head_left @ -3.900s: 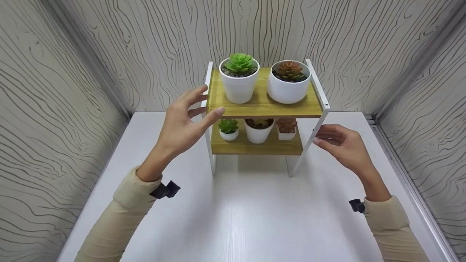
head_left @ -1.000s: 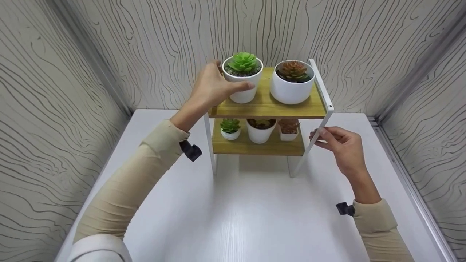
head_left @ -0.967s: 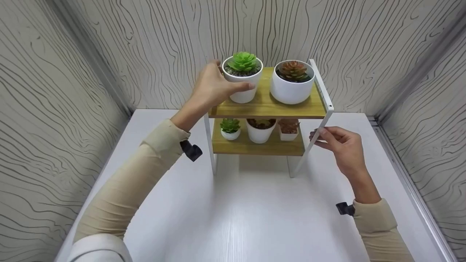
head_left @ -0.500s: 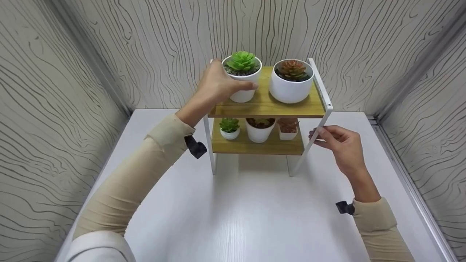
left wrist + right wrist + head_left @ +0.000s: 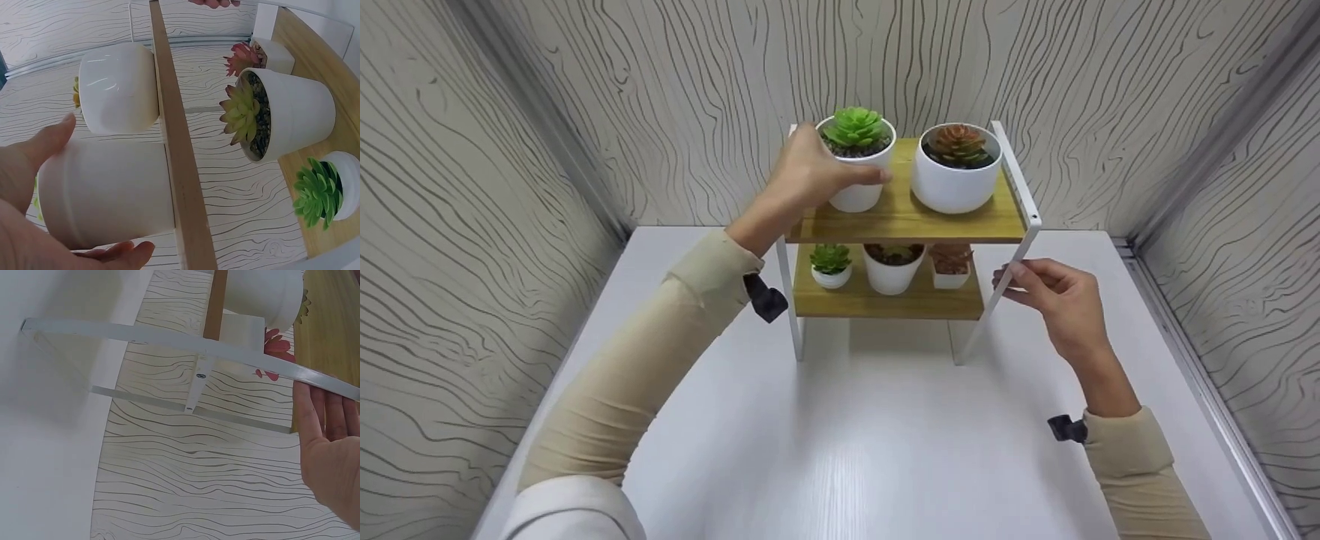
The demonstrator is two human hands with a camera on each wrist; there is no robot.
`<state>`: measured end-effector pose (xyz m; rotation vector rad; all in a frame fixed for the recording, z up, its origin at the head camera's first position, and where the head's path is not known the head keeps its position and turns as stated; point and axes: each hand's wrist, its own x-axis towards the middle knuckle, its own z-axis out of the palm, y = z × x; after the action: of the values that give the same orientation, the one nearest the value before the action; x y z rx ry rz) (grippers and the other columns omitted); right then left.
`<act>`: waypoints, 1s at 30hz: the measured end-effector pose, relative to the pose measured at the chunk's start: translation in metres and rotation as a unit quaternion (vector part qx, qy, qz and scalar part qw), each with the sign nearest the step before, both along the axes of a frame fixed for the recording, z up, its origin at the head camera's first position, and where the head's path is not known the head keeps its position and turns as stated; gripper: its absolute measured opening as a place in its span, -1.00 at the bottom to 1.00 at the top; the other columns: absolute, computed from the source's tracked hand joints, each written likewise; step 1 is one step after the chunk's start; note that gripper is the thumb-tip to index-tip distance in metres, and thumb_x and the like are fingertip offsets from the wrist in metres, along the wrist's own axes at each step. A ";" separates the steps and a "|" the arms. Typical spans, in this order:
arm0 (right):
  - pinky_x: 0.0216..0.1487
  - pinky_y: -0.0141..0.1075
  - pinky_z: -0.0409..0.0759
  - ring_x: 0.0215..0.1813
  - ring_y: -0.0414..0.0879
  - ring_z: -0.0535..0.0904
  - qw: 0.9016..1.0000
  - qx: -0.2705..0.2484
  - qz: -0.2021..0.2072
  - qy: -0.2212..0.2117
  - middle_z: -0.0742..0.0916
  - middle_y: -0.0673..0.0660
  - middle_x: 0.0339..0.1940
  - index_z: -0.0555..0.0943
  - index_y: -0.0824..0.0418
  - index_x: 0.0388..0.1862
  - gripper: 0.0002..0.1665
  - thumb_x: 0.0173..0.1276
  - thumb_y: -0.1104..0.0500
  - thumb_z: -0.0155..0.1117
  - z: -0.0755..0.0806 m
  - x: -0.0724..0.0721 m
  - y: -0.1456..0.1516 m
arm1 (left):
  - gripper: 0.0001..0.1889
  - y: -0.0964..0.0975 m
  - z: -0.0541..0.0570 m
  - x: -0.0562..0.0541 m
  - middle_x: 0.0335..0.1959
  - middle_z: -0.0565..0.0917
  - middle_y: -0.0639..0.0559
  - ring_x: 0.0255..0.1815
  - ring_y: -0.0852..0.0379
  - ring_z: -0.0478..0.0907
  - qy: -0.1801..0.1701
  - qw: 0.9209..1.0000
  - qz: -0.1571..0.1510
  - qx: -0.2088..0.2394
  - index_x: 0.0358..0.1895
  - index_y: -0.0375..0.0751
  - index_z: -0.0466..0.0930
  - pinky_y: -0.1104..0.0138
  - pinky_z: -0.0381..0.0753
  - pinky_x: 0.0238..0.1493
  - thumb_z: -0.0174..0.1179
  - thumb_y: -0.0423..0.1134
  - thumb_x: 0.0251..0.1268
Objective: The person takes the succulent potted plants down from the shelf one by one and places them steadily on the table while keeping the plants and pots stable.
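In the head view, a two-tier plant stand (image 5: 915, 225) with wooden shelves and white metal legs stands on the white table. My left hand (image 5: 802, 172) grips a white pot (image 5: 859, 196) holding a bright green succulent (image 5: 855, 127), at the upper shelf's left end. In the left wrist view, its thumb (image 5: 53, 138) and fingertips (image 5: 135, 256) lie on opposite sides of the pot, whose base meets the shelf. My right hand (image 5: 1069, 307) pinches the stand's front right leg (image 5: 1006, 289), thumb in front and fingers behind. Beside the gripped pot sits a rounder white pot (image 5: 956, 187) with a reddish succulent.
On the lower shelf (image 5: 885, 306) stand a small green succulent (image 5: 831, 259), a white pot (image 5: 892, 277) in the middle and a square pot (image 5: 950, 279) with a red plant. Wood-grain patterned panels (image 5: 697, 112) enclose the table (image 5: 840, 450) at the back and sides.
My left hand has gone from open beside the stand's left side to gripping the green succulent's pot. My right hand has closed onto the front right leg. The pots keep their places.
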<state>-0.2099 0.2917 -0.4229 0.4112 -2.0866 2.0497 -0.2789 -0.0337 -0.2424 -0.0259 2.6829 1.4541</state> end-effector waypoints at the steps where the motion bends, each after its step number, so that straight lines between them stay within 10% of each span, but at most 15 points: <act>1: 0.00 -0.23 0.68 -0.06 -0.07 0.76 1.000 -0.001 0.000 -0.001 0.80 0.19 -0.20 0.52 0.64 -0.02 -0.57 0.38 0.23 0.22 0.000 0.000 0.000 | 0.10 0.000 0.000 0.000 0.25 0.49 0.01 0.29 0.15 0.45 -0.001 1.000 -0.001 0.000 0.30 -0.11 0.20 0.32 0.43 0.39 0.64 0.09 -0.46; 30: -0.01 -0.25 0.69 -0.06 -0.07 0.76 1.000 -0.007 -0.012 -0.021 0.80 0.13 -0.21 0.54 0.61 -0.03 -0.56 0.38 0.19 0.23 -0.002 -0.002 -0.002 | 0.01 0.002 -0.009 -0.005 0.16 0.54 0.03 0.21 0.17 0.50 0.035 0.999 0.013 0.006 0.23 -0.10 0.29 0.34 0.51 0.29 0.63 0.13 -0.42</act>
<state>-0.2114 0.2902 -0.4253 0.3416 -2.0883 2.0766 -0.2837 -0.0321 -0.2519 -0.0104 2.7393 1.5066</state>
